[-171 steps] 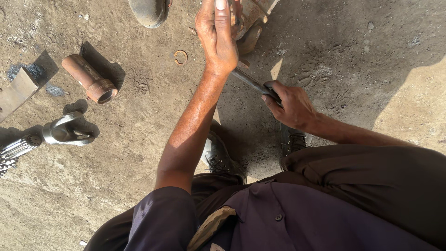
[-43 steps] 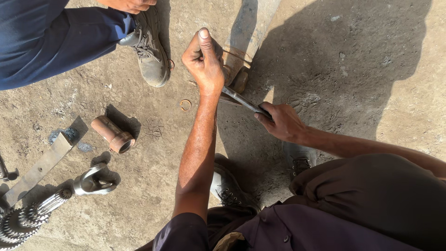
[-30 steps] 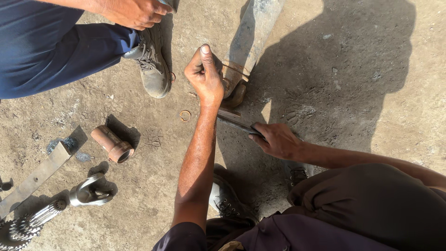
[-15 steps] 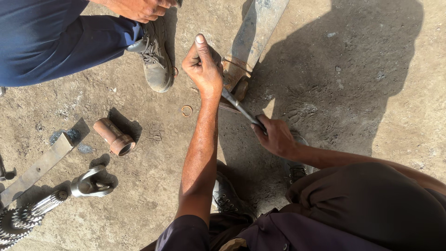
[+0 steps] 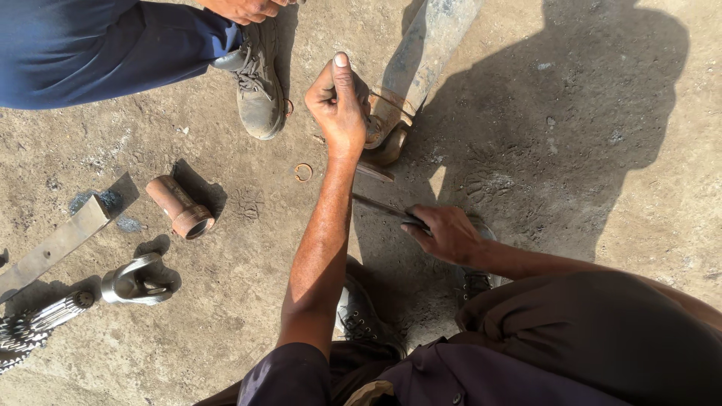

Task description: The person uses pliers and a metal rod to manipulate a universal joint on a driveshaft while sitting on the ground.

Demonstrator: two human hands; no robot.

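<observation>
My left hand (image 5: 340, 105) reaches forward and grips the rusty yoke end (image 5: 385, 139) of a long grey shaft (image 5: 429, 45) that lies on the dirt ground. My right hand (image 5: 445, 231) is closed around the handle of a slim dark metal tool (image 5: 380, 207), whose tip points toward my left forearm, below the yoke. A small metal ring (image 5: 303, 172) lies on the ground just left of my left wrist.
Another person's boot (image 5: 259, 83) and blue trouser leg (image 5: 98, 45) stand at upper left. A rusty short tube (image 5: 179, 207), a shiny yoke fitting (image 5: 139, 278) on a splined shaft (image 5: 34, 327), and a flat metal bar (image 5: 53, 244) lie at left. My own shoe (image 5: 361, 316) is below.
My right hand with the tool has dropped slightly back from the yoke. My left hand keeps its grip on the yoke end. The view has shifted a little.
</observation>
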